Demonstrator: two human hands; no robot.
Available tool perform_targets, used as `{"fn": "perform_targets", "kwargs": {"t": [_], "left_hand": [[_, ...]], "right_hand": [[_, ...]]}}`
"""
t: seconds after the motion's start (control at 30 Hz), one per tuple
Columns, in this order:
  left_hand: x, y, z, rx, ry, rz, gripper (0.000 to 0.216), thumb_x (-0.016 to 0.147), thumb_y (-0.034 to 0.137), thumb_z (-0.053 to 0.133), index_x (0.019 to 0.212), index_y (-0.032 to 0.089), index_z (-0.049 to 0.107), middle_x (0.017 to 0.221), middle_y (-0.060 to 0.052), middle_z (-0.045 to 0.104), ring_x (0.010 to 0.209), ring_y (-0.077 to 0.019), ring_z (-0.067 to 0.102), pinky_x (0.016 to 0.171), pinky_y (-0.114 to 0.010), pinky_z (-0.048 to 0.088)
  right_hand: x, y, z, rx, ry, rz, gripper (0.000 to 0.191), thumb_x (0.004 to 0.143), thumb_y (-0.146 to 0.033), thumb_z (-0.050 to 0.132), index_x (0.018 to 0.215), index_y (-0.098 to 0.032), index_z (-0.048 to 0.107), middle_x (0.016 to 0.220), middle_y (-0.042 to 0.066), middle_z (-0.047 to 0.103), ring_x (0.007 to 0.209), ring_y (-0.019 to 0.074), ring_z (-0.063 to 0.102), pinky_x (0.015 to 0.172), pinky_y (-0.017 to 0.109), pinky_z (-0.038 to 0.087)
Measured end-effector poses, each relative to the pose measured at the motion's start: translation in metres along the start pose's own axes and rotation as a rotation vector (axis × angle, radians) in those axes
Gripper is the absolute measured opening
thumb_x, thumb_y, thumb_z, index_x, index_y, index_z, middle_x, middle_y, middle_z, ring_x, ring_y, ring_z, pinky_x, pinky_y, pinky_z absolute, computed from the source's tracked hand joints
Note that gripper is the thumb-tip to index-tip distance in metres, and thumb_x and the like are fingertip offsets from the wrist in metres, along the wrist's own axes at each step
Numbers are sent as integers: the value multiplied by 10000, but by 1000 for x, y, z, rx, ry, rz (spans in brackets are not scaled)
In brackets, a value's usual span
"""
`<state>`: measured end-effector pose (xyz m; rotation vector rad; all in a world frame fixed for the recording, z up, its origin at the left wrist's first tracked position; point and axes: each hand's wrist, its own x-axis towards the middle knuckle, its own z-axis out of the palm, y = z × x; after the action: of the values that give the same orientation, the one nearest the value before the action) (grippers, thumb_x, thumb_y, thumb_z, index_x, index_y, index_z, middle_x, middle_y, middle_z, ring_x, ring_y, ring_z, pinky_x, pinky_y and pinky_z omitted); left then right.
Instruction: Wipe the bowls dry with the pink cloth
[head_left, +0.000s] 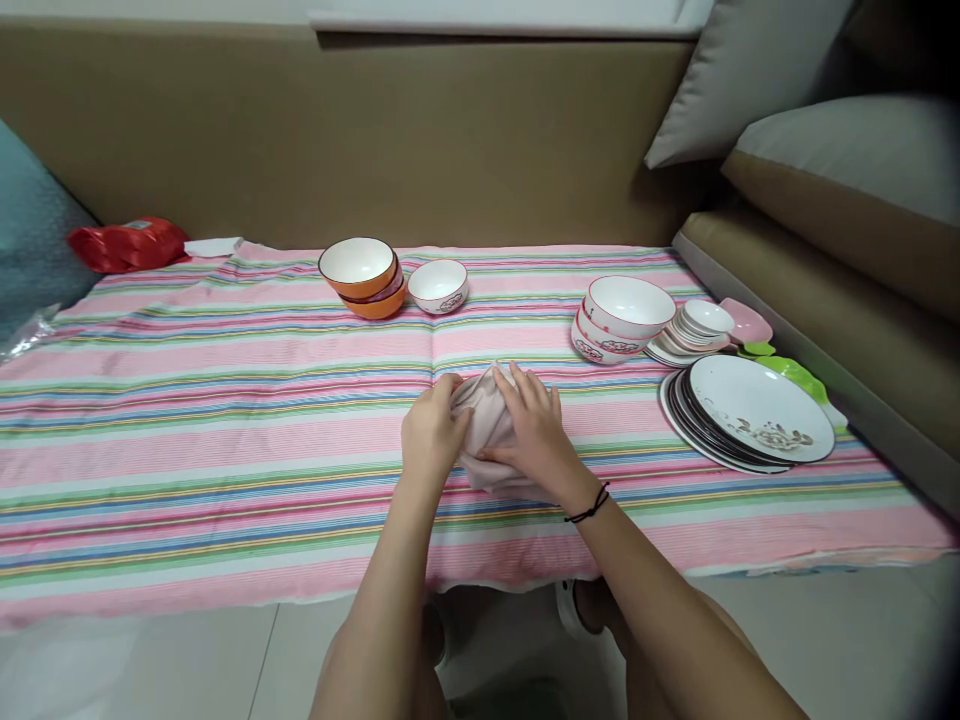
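Cloth [489, 420] bunched between left hand [433, 425] and right hand [538, 436]; underside hidden.

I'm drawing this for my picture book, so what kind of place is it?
Probably a living room in a home: there's what looks like a brown sofa back, big cushions on the right, and a striped cloth with bowls on it.

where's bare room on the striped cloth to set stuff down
Widest: left part of the striped cloth, between red package and left hand. Another: between lone white bowl and stacked white bowls. Crowded: right end, with plates and dishes.
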<state>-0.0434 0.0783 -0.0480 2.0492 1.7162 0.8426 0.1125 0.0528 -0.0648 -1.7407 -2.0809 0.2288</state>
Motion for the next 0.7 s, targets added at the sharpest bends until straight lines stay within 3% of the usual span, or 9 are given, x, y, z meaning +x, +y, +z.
{"fn": "perform_targets", "kwargs": {"t": [0.2, 0.47, 0.7], "left_hand": [[-1, 0, -3, 177, 39, -66, 111, 866, 231, 519, 969, 234, 561, 896, -29, 727, 772, -206, 676, 598, -265, 354], [0, 1, -3, 307, 50, 30, 248, 864, 233, 511, 1108, 236, 552, 954, -36, 733, 802, -221, 677, 589, -277, 335], [4, -1, -5, 245, 17, -11, 182, 840, 197, 510, 989, 207, 615, 885, -63, 731, 764, -229, 673, 600, -279, 369]], "right_hand": [[-3, -3, 1, -29, 0, -44, 1110, 633, -466, 805, 1520, -282, 163, 1585, 67, 164, 1414, 370, 211, 1097, 656, 199], [-2, -4, 2, -25, 17, -58, 1074, 656, -464, 783, 1519, -263, 176, 1574, 90, 200, 1386, 354, 267, 1096, 618, 238], [-2, -6, 2, -44, 12, -86, 1053, 658, -447, 781, 1514, -259, 197, 1573, 88, 200, 1386, 350, 265, 1104, 597, 232]]}}
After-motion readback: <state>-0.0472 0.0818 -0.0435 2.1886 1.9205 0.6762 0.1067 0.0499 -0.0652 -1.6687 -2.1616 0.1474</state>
